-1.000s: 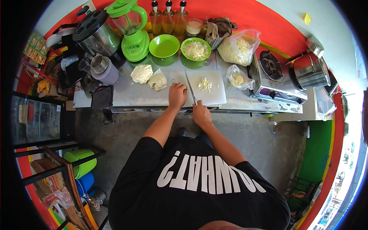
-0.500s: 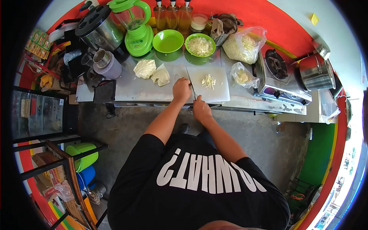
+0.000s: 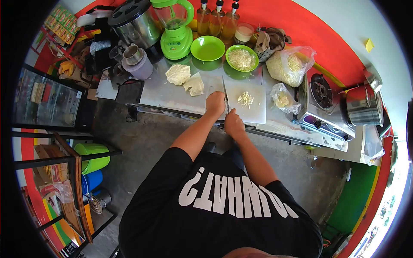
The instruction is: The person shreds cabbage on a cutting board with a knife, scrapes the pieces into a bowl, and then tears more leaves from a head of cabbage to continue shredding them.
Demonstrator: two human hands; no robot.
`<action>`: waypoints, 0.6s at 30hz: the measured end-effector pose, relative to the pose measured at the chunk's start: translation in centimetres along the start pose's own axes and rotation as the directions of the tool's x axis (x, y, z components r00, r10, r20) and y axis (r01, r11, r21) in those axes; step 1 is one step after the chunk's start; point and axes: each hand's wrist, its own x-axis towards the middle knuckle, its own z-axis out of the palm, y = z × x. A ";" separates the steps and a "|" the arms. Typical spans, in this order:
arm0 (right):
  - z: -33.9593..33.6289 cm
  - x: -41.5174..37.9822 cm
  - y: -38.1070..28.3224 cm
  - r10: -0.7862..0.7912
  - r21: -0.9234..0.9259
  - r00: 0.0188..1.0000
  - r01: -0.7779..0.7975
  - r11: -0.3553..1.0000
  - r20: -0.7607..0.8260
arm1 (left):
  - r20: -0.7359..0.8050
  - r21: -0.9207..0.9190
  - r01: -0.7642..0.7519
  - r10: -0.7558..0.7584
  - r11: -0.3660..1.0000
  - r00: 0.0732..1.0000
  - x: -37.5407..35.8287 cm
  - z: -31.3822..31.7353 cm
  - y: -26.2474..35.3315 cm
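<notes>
A knife (image 3: 225, 92) lies across the left part of a white cutting board (image 3: 254, 98), its blade pointing away from me. My right hand (image 3: 235, 124) is closed on its handle at the board's front edge. Just left of the blade, my left hand (image 3: 216, 103) is closed; what it holds, if anything, is hidden. Shredded cabbage (image 3: 245, 99) lies in a small pile on the board, right of the knife. Cabbage leaves (image 3: 178, 74) rest on the metal table, left of the board. More shreds fill a green bowl (image 3: 241, 59) behind the board.
An empty green bowl (image 3: 208, 48), a green blender (image 3: 177, 41) and oil bottles (image 3: 216, 19) stand at the back. Bags of cabbage (image 3: 291, 65) and a gas stove (image 3: 323, 103) are on the right. A purple jug (image 3: 138, 66) stands left.
The whole view has shifted and tilted slightly, so the table things appear farther right. Both hands keep nearly the same place at the knife.
</notes>
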 end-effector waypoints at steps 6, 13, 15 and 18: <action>-0.2 -1.0 0.4 0.003 -0.090 0.998 0.003 0.996 0.067 | -0.100 -0.035 0.043 -0.046 0.998 0.994 -0.9 1.3 -0.2; -1.9 1.4 0.7 -0.082 -0.075 0.990 0.091 0.993 0.116 | -0.116 -0.053 -0.020 0.013 0.998 0.993 -1.5 1.2 -0.1; -2.4 1.0 0.2 -0.070 -0.100 0.988 0.084 0.991 0.141 | -0.130 -0.069 -0.033 0.024 0.997 0.991 -1.5 1.3 -0.5; -1.4 0.2 0.2 -0.037 -0.116 0.989 0.054 0.992 0.141 | -0.176 -0.131 -0.054 0.031 0.990 0.984 -1.5 1.8 -0.8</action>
